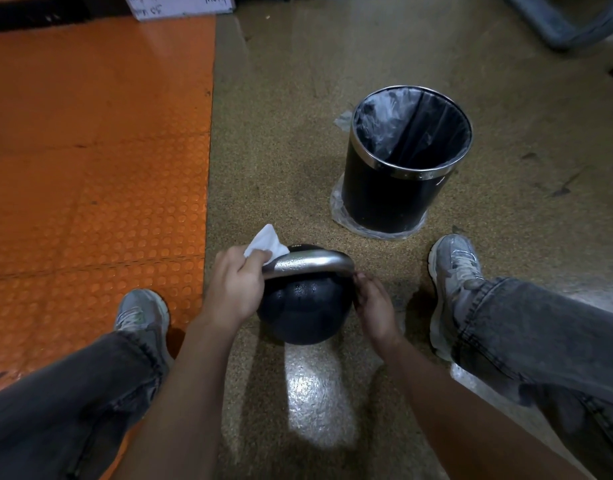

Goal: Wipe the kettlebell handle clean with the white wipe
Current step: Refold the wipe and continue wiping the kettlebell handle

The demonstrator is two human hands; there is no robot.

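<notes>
A black kettlebell [303, 311] stands on the speckled floor between my feet. Its silver handle [312, 263] arches over the top and looks wet with small droplets. My left hand [234, 287] grips the white wipe [265, 242] and wraps it around the left end of the handle; a corner of the wipe sticks up past my fingers. My right hand [374, 306] rests against the right side of the kettlebell, its fingertips touching the right end of the handle.
A black waste bin [398, 199] with a steel rim and a plastic liner stands just beyond the kettlebell to the right. An orange studded mat [97, 161] covers the floor on the left. My shoes [454, 268] flank the kettlebell.
</notes>
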